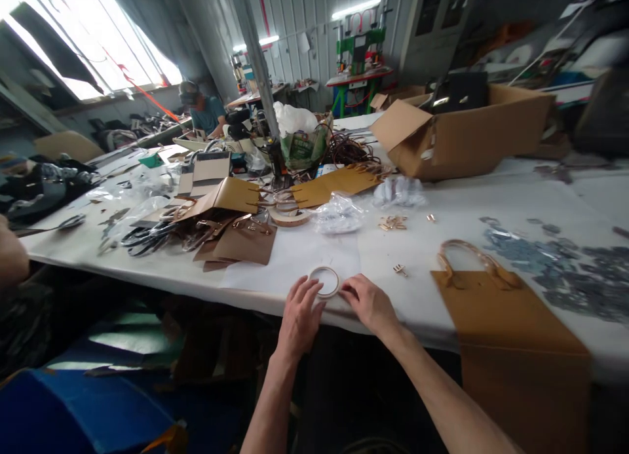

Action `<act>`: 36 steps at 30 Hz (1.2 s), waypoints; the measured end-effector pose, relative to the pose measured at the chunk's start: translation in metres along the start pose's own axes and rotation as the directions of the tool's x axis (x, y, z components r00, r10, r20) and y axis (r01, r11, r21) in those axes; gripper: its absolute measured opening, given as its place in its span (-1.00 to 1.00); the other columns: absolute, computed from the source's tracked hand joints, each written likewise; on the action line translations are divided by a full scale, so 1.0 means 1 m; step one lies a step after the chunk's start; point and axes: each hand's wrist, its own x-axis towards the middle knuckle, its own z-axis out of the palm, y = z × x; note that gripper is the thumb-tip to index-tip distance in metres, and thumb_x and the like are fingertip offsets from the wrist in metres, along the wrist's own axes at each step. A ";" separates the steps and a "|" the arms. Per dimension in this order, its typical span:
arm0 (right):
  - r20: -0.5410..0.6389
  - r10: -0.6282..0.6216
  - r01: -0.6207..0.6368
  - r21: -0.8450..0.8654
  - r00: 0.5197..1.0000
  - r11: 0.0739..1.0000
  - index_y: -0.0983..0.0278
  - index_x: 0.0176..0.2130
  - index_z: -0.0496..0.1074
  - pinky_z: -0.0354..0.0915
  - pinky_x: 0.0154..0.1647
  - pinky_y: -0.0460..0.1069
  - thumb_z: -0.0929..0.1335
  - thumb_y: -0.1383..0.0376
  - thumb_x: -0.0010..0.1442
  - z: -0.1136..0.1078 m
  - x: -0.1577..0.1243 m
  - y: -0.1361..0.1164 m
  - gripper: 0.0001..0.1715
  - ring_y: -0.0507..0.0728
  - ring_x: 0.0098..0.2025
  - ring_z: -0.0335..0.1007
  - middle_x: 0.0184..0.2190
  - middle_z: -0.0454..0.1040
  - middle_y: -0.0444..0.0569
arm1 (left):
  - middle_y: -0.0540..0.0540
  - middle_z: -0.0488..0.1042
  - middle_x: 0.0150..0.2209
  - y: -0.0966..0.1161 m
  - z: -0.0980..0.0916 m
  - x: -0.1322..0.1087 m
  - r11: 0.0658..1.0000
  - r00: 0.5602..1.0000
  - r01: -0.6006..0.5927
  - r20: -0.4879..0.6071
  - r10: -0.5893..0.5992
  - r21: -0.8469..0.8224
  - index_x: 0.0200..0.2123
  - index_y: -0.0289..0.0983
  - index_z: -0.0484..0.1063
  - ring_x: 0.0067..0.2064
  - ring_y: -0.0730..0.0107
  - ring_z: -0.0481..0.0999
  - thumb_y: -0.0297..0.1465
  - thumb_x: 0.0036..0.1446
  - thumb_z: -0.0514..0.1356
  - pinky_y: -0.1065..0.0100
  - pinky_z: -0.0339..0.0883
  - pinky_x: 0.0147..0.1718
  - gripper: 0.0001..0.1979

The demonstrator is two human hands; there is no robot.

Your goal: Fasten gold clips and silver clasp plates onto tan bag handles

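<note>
A narrow pale roll of tape (337, 281) stands at the front edge of the white-covered table. My left hand (299, 313) has its curved fingers on the left side of the roll, gripping it. Close by on the right, my right hand (368, 302) is closed in a pinch at the roll's edge; whatever sits between thumb and forefinger is too small to make out. To the right, a tan leather bag panel (501, 316) with a looped handle (464, 243) hangs partly over the table edge. Small gold metal fittings (400, 270) lie beyond my right hand.
Brown bag pieces (246, 241) and handles are heaped at left. Behind are clear plastic bags (338, 213), a wider tape roll (289, 218) and a cardboard box (472, 139). Grey flat pieces (584, 277) cover the right side. Another person (206, 113) sits at the far left.
</note>
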 end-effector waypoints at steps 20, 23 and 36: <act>-0.042 0.072 -0.072 0.006 0.997 0.997 0.16 -0.15 0.44 0.31 -0.18 -0.04 0.33 0.41 0.33 -0.018 -0.043 -0.007 -0.85 0.14 -0.19 0.52 -0.22 0.54 -0.08 | -0.10 0.49 0.07 -0.003 0.034 0.039 0.956 0.896 -0.294 0.352 0.269 0.016 -0.02 0.05 0.59 -0.08 0.19 0.50 -0.36 0.37 0.13 0.21 0.41 -0.10 -0.72; -0.034 0.071 -0.072 -0.032 0.997 0.997 0.17 -0.23 0.43 0.27 -0.20 -0.04 0.31 0.40 0.36 -0.018 -0.045 -0.007 -0.86 0.12 -0.22 0.50 -0.26 0.52 -0.09 | -0.10 0.48 0.07 0.000 0.035 0.038 0.958 0.896 -0.285 0.367 0.251 0.040 -0.01 0.02 0.59 -0.07 0.20 0.47 -0.33 0.39 0.14 0.21 0.33 -0.11 -0.76; 0.064 -0.347 0.348 0.000 0.936 0.938 0.23 -0.18 0.43 0.32 -0.18 0.01 0.19 0.40 0.41 0.006 -0.075 -0.003 -0.74 0.15 -0.22 0.43 -0.27 0.48 0.00 | -0.06 0.55 -0.07 0.018 0.050 0.030 1.000 0.985 -0.018 0.174 0.019 -0.007 -0.27 -0.13 0.64 -0.11 0.26 0.49 -0.27 0.39 0.18 0.21 0.21 -0.12 -0.76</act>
